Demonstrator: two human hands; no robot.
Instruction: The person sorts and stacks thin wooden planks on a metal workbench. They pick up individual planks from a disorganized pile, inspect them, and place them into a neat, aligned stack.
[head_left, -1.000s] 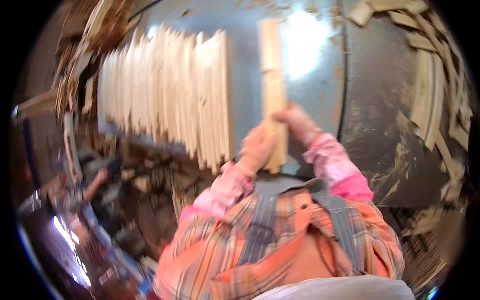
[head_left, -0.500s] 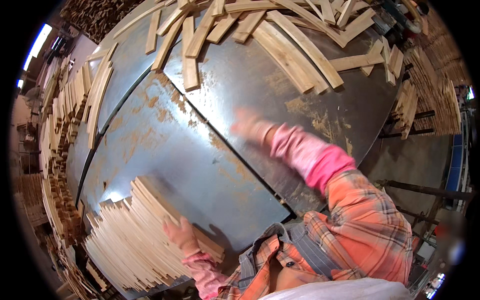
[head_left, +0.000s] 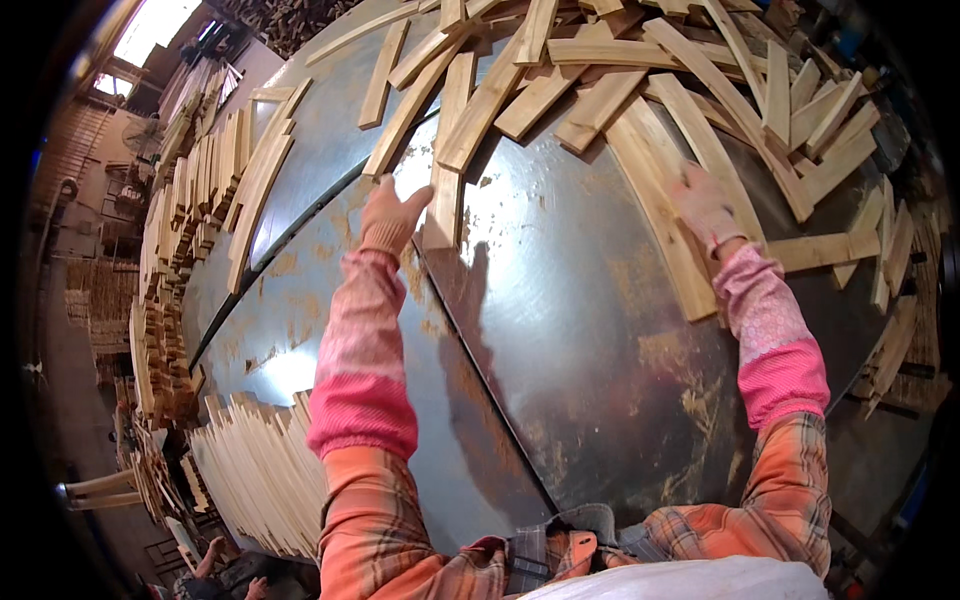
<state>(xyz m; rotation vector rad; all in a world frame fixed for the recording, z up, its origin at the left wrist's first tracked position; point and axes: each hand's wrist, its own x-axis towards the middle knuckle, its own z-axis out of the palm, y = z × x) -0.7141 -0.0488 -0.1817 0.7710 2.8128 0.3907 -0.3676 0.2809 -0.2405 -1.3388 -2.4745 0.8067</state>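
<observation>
My left hand, in a pale glove, reaches over the metal table with its thumb apart from the fingers. Its fingertips are at the near end of a wooden slat, and its thumb is beside another slat. My right hand, also gloved, rests over the right edge of a wide wooden board. A long slat lies just right of that board, partly covered by the hand. The right fingers are bent and slightly blurred, so their grip on the board is unclear.
A row of pale slats stands at the near left of the metal table. Stacked wood lines the left side. Loose slats overlap along the far edge. A person's hands show at lower left.
My left hand has left the row of pale slats and moved forward to the far slats. My right hand has gone forward and right onto the wide board. The view has shifted.
</observation>
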